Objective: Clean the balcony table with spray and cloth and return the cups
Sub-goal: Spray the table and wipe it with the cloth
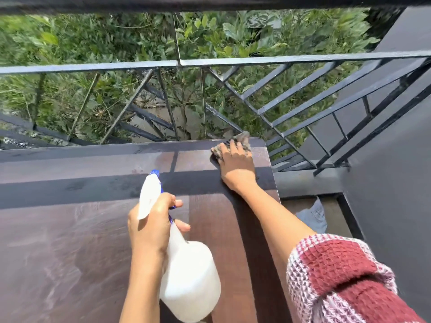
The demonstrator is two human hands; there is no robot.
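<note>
The dark brown wooden table (pixel 70 252) fills the lower part of the view, its top crossed by bands of shadow and pale streaks. At its far right corner lies a grey cloth (pixel 242 138), bunched up against the far edge. The right hand (pixel 238 166) lies flat on the cloth with fingers straight and spread, pressing it to the wood; a red and white knitted sleeve (pixel 338 276) is pushed up that forearm. Over the middle of the table, toward the near edge, the left hand (pixel 152 224) grips a white spray bottle (pixel 191 276) by its neck, fingers curled round it by the blue trigger, nozzle aimed toward the far edge. Whether the bottle's base touches the tabletop cannot be told. A black metal railing (pixel 279 59) runs just beyond the far edge, with green foliage (pixel 93 38) behind it. On the floor beside the table's right edge lies something pale blue-grey (pixel 313 215).
</note>
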